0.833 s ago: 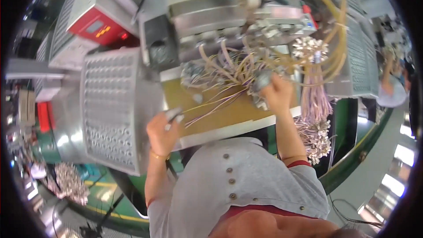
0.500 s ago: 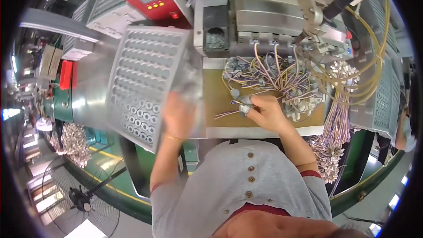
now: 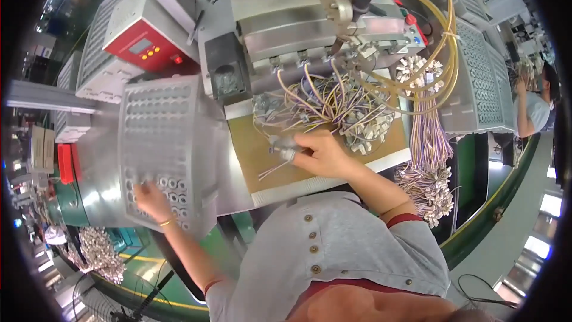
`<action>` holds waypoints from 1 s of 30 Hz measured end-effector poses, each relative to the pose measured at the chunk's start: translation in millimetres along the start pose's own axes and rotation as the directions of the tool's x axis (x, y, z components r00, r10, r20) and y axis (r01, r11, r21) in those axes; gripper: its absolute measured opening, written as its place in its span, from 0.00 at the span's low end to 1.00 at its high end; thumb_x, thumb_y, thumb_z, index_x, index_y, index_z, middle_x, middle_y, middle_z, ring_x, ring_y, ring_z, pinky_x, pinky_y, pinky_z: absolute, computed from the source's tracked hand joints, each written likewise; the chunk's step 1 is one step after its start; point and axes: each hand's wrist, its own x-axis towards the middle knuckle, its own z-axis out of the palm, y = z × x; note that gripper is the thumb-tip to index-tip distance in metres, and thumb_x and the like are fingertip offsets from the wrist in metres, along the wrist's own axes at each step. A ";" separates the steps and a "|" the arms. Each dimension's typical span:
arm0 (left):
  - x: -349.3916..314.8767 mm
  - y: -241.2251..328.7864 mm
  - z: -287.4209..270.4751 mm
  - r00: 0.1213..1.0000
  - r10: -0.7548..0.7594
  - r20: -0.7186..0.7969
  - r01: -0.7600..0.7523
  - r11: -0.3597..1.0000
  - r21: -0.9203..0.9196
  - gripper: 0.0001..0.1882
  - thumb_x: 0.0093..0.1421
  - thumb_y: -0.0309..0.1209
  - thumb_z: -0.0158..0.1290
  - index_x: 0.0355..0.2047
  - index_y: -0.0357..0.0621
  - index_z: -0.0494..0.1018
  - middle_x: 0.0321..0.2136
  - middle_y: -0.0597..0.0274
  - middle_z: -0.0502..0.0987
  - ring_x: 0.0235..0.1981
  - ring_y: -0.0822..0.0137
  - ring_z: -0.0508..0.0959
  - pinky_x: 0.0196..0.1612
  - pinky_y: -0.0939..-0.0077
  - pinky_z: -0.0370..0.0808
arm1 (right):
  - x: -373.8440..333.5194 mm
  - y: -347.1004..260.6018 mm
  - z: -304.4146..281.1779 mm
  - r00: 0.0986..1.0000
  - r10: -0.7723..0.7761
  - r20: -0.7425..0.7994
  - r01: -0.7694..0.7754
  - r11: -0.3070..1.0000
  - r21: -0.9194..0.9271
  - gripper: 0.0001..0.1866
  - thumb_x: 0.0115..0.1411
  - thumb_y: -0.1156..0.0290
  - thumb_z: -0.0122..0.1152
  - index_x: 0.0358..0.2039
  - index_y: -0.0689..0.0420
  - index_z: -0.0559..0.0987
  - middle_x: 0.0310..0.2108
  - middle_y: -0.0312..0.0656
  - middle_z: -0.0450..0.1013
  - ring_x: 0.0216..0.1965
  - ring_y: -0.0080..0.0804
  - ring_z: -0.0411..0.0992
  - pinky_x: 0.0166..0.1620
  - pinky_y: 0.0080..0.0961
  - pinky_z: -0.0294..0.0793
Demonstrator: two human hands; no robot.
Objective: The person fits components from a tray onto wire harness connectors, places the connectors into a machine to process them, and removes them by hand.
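My left hand (image 3: 153, 203) is over the lower part of a grey plastic tray (image 3: 192, 137) with rows of round pockets. Its fingertips are drawn together among the ring-shaped parts (image 3: 173, 183) there; whatever they grip is too blurred to make out. My right hand (image 3: 325, 154), with grey covers on the thumb and a finger, pinches thin wires (image 3: 268, 172) above the brown work board (image 3: 245, 143). Loose wire ends stick out below its fingertips. Just beyond that hand lies a tangled pile of purple, yellow and white wires (image 3: 325, 101) with white connectors (image 3: 366, 134).
A metal machine (image 3: 292, 36) stands behind the board, with a red-fronted control box (image 3: 146, 48) to its left. Yellow tubes (image 3: 448, 42) loop down at the right, near hanging wire bundles (image 3: 426, 119). Another person (image 3: 533, 104) sits at far right.
My left hand has moved left and down from the tray's right side to its lower pockets. The view has shifted to the right; my right hand still pinches the wires over the board.
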 end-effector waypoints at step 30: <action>-123.7 165.1 38.2 0.541 0.589 0.600 0.515 0.331 -0.790 0.19 0.50 0.20 0.50 0.45 0.39 0.67 0.40 0.59 0.71 0.39 0.74 0.70 0.41 0.79 0.68 | -11.7 -2.3 -17.9 0.998 -0.016 -0.054 0.011 0.996 -0.090 0.06 0.39 0.74 0.58 0.21 0.60 0.73 0.12 0.37 0.63 0.13 0.23 0.61 0.17 0.18 0.58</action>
